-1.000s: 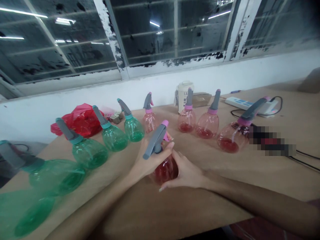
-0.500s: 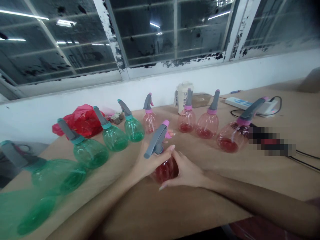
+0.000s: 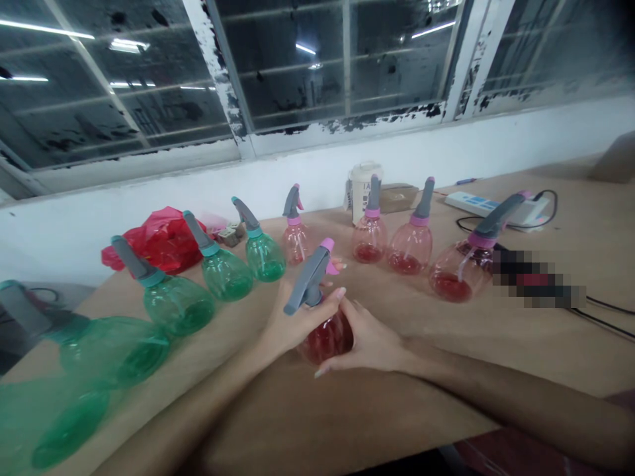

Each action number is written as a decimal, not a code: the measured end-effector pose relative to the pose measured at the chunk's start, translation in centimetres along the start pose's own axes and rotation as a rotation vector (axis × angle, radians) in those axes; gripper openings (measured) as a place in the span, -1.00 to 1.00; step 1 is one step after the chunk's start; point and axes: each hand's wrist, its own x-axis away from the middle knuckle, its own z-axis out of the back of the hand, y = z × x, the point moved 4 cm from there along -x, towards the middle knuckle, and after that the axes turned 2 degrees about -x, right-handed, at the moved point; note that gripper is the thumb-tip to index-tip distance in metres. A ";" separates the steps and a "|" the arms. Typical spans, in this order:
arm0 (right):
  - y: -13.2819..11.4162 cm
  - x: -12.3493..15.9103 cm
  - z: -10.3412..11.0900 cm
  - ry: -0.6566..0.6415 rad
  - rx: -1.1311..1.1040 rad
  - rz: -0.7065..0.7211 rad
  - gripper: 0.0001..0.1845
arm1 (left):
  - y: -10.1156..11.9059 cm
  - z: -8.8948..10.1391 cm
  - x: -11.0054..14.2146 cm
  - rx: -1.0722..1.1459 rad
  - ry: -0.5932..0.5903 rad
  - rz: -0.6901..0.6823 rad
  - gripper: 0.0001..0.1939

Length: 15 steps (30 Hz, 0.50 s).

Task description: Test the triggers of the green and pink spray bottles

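Note:
In the middle of the table stands a red spray bottle (image 3: 327, 340) with a grey head and pink nozzle, some liquid inside. My left hand (image 3: 302, 317) is wrapped round its upper part, just under the spray head. Around the right side of the same bottle curls my right hand (image 3: 370, 337), its thumb low near the base. The two hands' fingertips meet at the front of the bottle's far shoulder, and some fingers are hidden behind it. Beyond my hands stands a small pink spray bottle (image 3: 296, 243).
Green spray bottles (image 3: 225, 274) run down the left side. Pink ones (image 3: 409, 254) stand to the right. Behind are a red plastic bag (image 3: 161, 241), a lidded paper cup (image 3: 361, 192) and a power strip (image 3: 476, 203) with black cables, on the brown table (image 3: 397, 410).
Almost nothing differs. The whole view has shifted a few pixels left; both hands keep the same hold on the red spray bottle.

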 end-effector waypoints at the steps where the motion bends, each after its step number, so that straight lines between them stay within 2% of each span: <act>1: 0.0 0.0 0.0 0.000 0.001 0.001 0.13 | 0.0 0.0 0.0 -0.008 0.005 0.009 -0.78; 9: -0.3 -0.2 0.1 -0.012 -0.029 0.044 0.14 | 0.6 0.1 -0.3 -0.079 0.024 0.045 -0.85; 15: -0.1 -0.2 0.1 -0.016 -0.030 -0.006 0.12 | 0.9 0.2 -0.4 -0.178 0.050 -0.021 -0.86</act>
